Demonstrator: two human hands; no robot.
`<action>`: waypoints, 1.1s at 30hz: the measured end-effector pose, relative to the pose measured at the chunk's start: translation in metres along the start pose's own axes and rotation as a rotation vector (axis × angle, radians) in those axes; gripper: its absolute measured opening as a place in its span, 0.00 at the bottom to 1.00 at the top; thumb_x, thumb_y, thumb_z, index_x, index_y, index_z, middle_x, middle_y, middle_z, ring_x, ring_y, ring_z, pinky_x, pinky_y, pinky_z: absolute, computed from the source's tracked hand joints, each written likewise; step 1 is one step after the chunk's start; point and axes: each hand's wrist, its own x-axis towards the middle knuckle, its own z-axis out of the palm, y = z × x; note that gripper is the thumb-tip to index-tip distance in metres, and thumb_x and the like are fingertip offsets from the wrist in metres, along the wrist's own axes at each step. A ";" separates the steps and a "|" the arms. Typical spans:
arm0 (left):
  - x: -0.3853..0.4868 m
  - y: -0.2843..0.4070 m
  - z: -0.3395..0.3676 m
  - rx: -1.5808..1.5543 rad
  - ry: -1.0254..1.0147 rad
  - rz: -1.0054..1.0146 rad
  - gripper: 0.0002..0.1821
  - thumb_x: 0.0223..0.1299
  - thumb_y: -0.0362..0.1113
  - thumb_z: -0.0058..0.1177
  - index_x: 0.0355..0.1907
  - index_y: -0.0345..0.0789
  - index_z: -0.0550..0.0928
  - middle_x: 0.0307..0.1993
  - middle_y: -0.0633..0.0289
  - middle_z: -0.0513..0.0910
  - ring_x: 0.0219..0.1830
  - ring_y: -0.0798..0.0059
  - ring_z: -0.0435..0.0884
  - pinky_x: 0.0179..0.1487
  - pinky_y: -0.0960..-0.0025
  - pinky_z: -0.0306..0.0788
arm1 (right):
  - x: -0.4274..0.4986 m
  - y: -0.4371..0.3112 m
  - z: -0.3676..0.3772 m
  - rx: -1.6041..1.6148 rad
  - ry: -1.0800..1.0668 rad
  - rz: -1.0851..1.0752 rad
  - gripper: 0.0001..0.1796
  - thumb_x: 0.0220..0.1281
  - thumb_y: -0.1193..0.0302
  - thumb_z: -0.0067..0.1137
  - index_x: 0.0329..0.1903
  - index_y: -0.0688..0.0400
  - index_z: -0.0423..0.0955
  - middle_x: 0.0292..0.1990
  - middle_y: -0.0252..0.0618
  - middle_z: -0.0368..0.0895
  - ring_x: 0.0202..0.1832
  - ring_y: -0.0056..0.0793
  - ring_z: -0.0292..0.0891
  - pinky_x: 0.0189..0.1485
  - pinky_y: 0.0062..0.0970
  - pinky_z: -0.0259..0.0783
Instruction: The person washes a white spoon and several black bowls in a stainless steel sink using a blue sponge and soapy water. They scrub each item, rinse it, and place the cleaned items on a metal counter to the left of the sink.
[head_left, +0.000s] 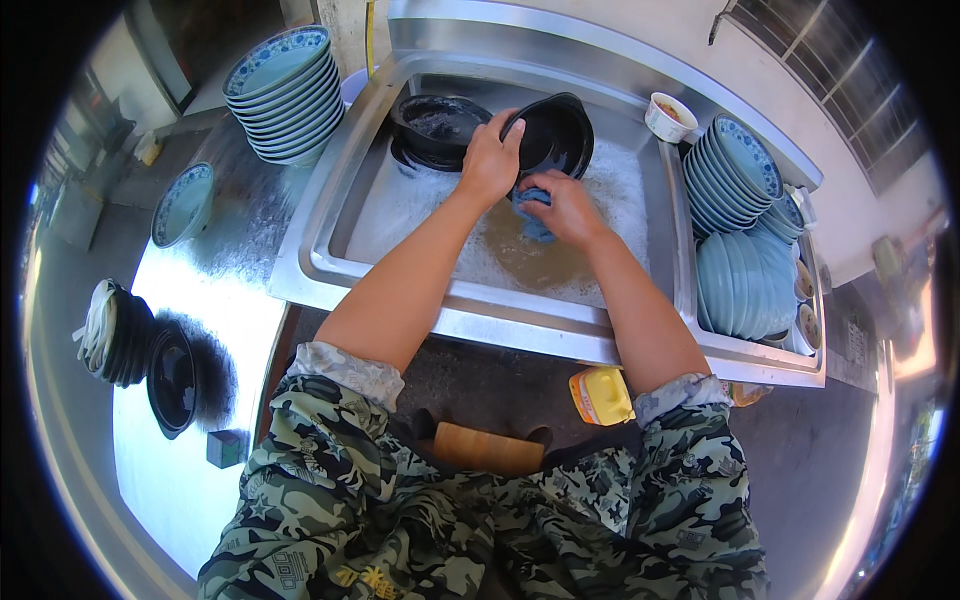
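My left hand (491, 156) grips the rim of a black bowl (556, 139), tilted up over a stainless steel sink (461, 289). My right hand (564, 206) holds a blue cloth (535, 214) at the bowl's lower edge. Murky water and white suds (405, 217) cover the sink floor below both hands. Left of my left hand, another black bowl (431, 139) sits in the sink on top of more black ware, with foamy water in it.
Stacked blue-rimmed bowls (289, 97) stand on the left table, near a single bowl (184, 204) and black dishes (174, 379). Right of the basin are more stacked bowls (731, 176), pale plates (742, 285) and a paper tub (670, 118). A yellow jug (602, 395) stands below the sink.
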 end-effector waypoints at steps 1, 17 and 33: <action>-0.002 0.002 -0.001 0.050 0.008 0.007 0.26 0.81 0.52 0.47 0.69 0.38 0.78 0.59 0.39 0.81 0.62 0.39 0.79 0.68 0.50 0.70 | -0.001 0.011 -0.002 -0.030 0.013 0.013 0.15 0.60 0.68 0.73 0.50 0.56 0.85 0.43 0.50 0.85 0.49 0.54 0.82 0.55 0.42 0.77; -0.019 -0.006 0.013 0.398 -0.420 -0.024 0.28 0.81 0.51 0.44 0.79 0.52 0.67 0.63 0.35 0.74 0.62 0.33 0.79 0.64 0.47 0.78 | -0.008 0.064 -0.008 -0.377 0.312 0.452 0.20 0.62 0.64 0.70 0.50 0.60 0.74 0.47 0.56 0.84 0.49 0.61 0.83 0.53 0.51 0.78; -0.026 -0.011 0.019 0.107 -0.373 -0.423 0.30 0.82 0.52 0.42 0.79 0.42 0.65 0.66 0.42 0.77 0.55 0.40 0.86 0.39 0.46 0.90 | -0.008 0.079 0.002 -0.268 -0.349 0.781 0.26 0.62 0.59 0.69 0.53 0.65 0.75 0.45 0.64 0.88 0.53 0.58 0.86 0.55 0.48 0.80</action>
